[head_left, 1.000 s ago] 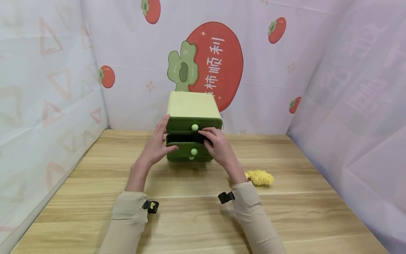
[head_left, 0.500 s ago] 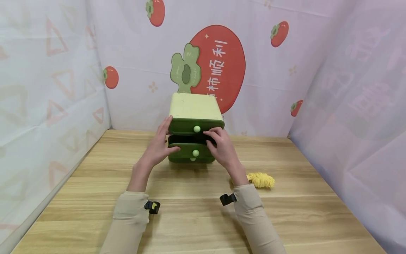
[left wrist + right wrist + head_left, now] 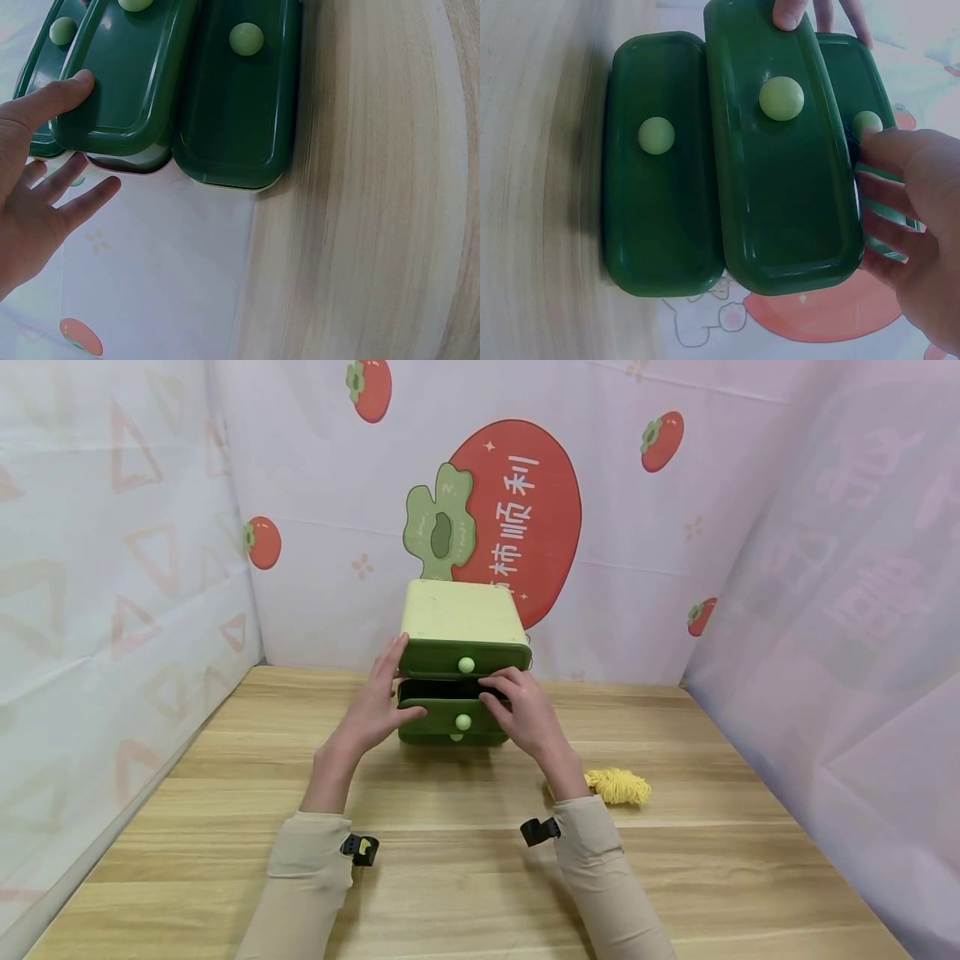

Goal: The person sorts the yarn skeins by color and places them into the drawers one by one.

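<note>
1. Left hand (image 3: 367, 712): fingers spread wide along the cabinet's left side, thumb pressed on the front of the middle drawer (image 3: 441, 717).
2. Right hand (image 3: 522, 710): fingers bent, thumb and index finger only slightly parted, at the right part of the drawer gap. A dark patch shows at the fingertips; whether they hold something cannot be told.
3. Cabinet (image 3: 465, 612): pale yellow-green, smooth-topped, round-cornered, standing on the wood-grained table (image 3: 450, 893) near the printed cloth backdrop (image 3: 322, 460).
4. Drawer fronts: glossy dark green, rounded oblongs, each with a pale green ball knob.
5. Middle drawer: forward of the top drawer (image 3: 431, 657) and bottom drawer (image 3: 664, 225); interior dark, contents indistinguishable.
6. Yarn (image 3: 618, 787): yellow, stranded bundle, beside the right forearm.
</note>
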{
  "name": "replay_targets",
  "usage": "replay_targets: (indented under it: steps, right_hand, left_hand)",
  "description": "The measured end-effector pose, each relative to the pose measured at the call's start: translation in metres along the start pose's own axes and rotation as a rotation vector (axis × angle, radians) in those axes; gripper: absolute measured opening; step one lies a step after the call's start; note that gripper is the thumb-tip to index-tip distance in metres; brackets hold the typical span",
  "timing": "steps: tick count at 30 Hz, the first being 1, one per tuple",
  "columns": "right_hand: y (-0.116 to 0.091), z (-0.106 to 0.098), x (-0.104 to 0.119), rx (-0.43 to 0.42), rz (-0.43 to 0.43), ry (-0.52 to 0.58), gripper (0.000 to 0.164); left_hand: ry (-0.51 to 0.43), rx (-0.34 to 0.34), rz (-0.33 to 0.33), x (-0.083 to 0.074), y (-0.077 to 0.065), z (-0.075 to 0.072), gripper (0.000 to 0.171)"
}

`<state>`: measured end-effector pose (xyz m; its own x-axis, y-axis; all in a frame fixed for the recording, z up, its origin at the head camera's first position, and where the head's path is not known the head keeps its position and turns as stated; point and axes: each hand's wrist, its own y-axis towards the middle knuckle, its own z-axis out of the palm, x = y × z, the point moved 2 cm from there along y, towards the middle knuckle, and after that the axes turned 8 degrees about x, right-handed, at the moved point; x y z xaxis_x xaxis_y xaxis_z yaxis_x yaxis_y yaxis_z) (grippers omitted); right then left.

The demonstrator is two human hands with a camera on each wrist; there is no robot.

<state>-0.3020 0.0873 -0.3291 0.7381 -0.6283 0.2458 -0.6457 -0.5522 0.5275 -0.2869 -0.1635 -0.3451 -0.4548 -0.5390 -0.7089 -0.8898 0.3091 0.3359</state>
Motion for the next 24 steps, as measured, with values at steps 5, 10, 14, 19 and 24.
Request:
replay_targets:
  steps: [5,10,14,19,24]
  right_hand:
    - [-0.0004,-0.0003,0.0020,0.066,0.006,-0.043,0.025]
    - [-0.0026,0.0008,0.0022,0.209,0.113,-0.105,0.032]
    - [-0.0028,0.0012,0.0001,0.253,0.183,-0.094,0.037]
    - [-0.0028,0.0029,-0.0048,0.294,0.245,-0.094,0.048]
    - [-0.0028,0.0031,-0.0071,0.298,0.262,-0.089,0.053]
  left_hand:
    - [0.007,0.001,-0.001,-0.0007,0.0006,0.0006,0.114]
    - [0.009,-0.002,0.004,0.0000,0.0007,0.0014,0.114]
    - [0.002,0.001,0.002,0.0007,0.0006,0.0019,0.114]
    - [-0.009,0.000,0.000,0.0000,0.0002,0.0017,0.114]
    - [-0.016,-0.004,0.007,-0.0003,-0.0001,0.0017,0.115]
